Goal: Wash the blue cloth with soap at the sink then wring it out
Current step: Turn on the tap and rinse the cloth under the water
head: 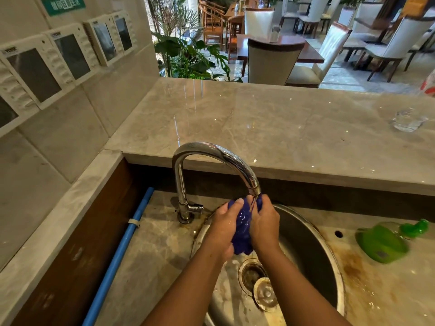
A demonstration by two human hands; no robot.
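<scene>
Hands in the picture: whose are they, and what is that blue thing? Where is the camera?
The camera sits on a person's head and looks down, so you see only their arms. The left hand and right hand both squeeze a bunched-up blue cloth under the tap, where water runs, over a round metal sink. A green bottle lies on its side on the counter to the right, and a clear glass stands on the higher ledge.

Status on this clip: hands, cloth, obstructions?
Hands: left hand and right hand both grip the blue cloth, bunched. Cloth under the stream from the tap, over the sink. Nothing in the way.
</scene>
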